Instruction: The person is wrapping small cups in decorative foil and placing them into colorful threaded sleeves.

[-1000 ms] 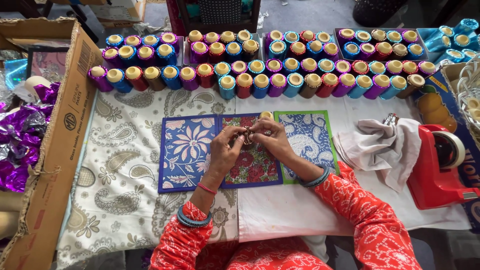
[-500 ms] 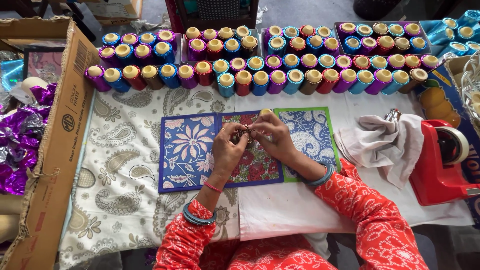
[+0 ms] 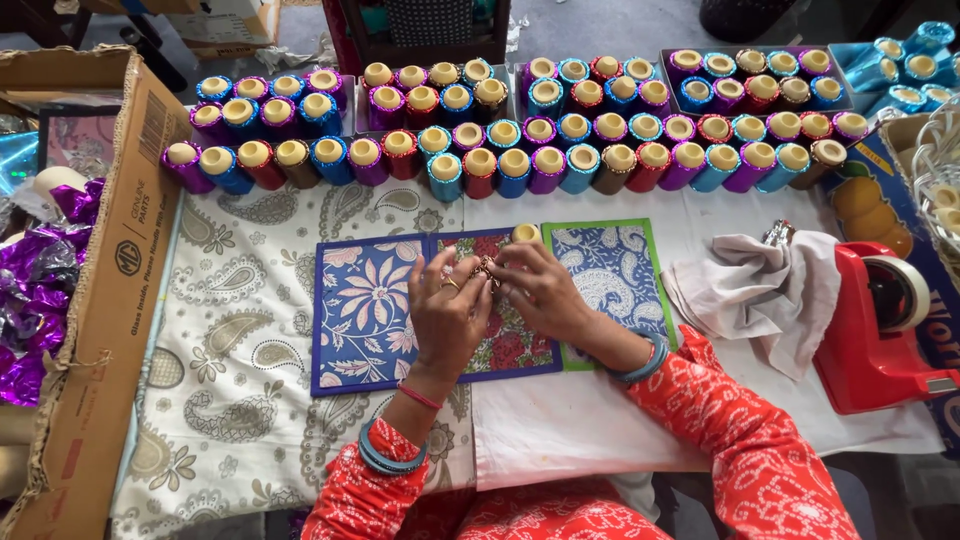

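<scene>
My left hand (image 3: 447, 312) and my right hand (image 3: 541, 290) meet over the middle of three patterned cloth mats, a red floral one (image 3: 506, 345). Together the fingertips pinch a small brownish trinket (image 3: 484, 267); its exact shape is too small to tell. A blue floral mat (image 3: 362, 310) lies to the left and a green-edged blue mat (image 3: 612, 270) to the right. A small cream roll (image 3: 525, 233) stands just beyond my right fingers. Both arms wear orange patterned sleeves and bangles.
Several rows of foil-wrapped spools (image 3: 520, 125) in purple, blue, red and brown line the far side. A cardboard box (image 3: 110, 290) with purple foil (image 3: 35, 290) stands left. A crumpled grey cloth (image 3: 770, 290) and a red tape dispenser (image 3: 880, 330) sit right.
The hands stay together over the red mat, fingers shifting slightly on the small piece. The view has drifted a little.
</scene>
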